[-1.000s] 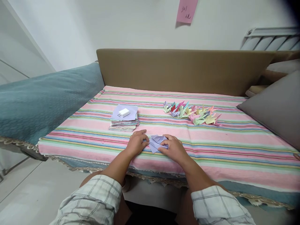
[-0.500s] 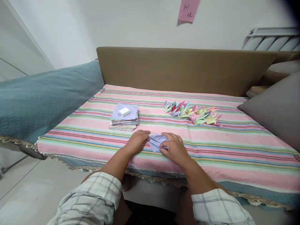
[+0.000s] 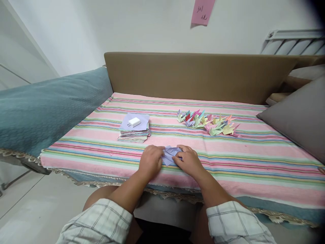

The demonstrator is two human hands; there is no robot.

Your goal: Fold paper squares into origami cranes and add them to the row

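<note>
A creased, partly folded sheet of purple origami paper lies on the striped cloth between my two hands. My left hand is at its left edge, with the fingers bent over and touching the paper. From the right, my right hand pinches the paper, thumb on the near side and fingers at the far side. Up and to the left stands a stack of square paper sheets with a white charger plug on top. Folded paper cranes in many colours sit in a cluster up and to the right.
Pink striped cloth covers the sofa seat, with a brown backrest behind it. A blue-covered armrest rises at the left. A grey cushion leans at the right. On the wall hangs a pink note.
My left hand has shifted slightly toward me and right, its forearm now more upright. The paper has changed shape a little under the fingers. My right hand has stayed nearly in place.
</note>
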